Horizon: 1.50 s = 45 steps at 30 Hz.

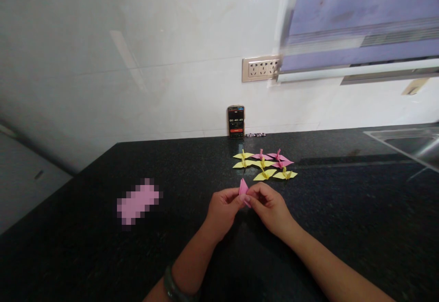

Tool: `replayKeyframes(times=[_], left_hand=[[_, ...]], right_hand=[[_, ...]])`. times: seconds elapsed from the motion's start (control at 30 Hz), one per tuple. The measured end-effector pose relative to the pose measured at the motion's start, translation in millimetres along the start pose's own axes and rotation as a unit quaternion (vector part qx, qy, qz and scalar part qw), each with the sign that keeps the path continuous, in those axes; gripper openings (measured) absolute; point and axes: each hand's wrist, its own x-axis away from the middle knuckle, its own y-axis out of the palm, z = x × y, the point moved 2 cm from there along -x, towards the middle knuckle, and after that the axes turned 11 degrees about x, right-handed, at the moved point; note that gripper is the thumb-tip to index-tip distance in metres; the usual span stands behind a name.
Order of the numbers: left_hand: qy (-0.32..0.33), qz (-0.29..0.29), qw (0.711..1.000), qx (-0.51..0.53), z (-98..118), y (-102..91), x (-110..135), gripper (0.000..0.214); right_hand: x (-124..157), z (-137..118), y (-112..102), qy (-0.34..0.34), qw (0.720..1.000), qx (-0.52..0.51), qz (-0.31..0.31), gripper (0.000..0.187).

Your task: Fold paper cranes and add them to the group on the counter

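A small folded piece of pink paper [243, 187], pointed at the top, is held upright between my two hands above the dark countertop. My left hand [222, 208] pinches its left side with thumb and fingers. From the right, my right hand [269, 203] grips its lower edge, thumb close to the other thumb. Just beyond my hands stand several folded paper cranes: yellow ones such as the front crane [265, 174], and pink ones such as the back right crane [278, 156]. Their wings are spread, and some overlap.
A phone [236, 121] showing a timer leans on the white wall, with a beaded strap [255, 135] beside it. A blurred pink patch [137, 201] lies on the black countertop [85, 256] to the left. A sink [411, 144] is at the far right, and a socket panel [261, 68] is on the wall.
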Motion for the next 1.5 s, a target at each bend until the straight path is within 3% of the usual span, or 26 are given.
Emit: replayKeyframes(times=[0.13, 0.23, 0.47, 0.7, 0.9, 1.07, 1.27, 1.5], left_hand=[[-0.016, 0.037, 0.999, 0.031, -5, -2.5, -3, 0.029], [0.009, 0.06, 0.998, 0.008, -10, -6.1, -4, 0.028], [0.075, 0.055, 0.985, -0.143, -12, -5.9, -1, 0.02], [0.075, 0.047, 0.986, -0.139, -12, -4.1, -1, 0.024], [0.069, 0.06, 0.985, -0.148, -10, -4.7, 0, 0.016], [0.044, 0.053, 0.994, -0.081, -9, -3.5, -2, 0.022], [-0.003, 0.012, 0.999, 0.035, -7, -3.1, -4, 0.022], [-0.022, 0.009, 0.999, 0.039, -7, -3.1, -3, 0.02]], right_hand=[[0, 8, 4, 0.042, 0.999, -0.027, 0.013, 0.015], [0, 12, 6, 0.043, 0.999, -0.027, 0.01, 0.015], [0, 8, 4, 0.032, 0.999, 0.003, 0.018, 0.012], [0, 3, -1, -0.016, 0.997, 0.062, 0.04, 0.014], [-2, 10, 2, 0.03, 0.999, 0.014, 0.035, 0.007], [-4, 12, 1, 0.04, 0.997, -0.064, 0.006, 0.006], [-6, 10, -1, 0.059, 0.97, -0.212, -0.105, 0.011], [-9, 7, -7, 0.022, 0.982, -0.153, -0.106, 0.012]])
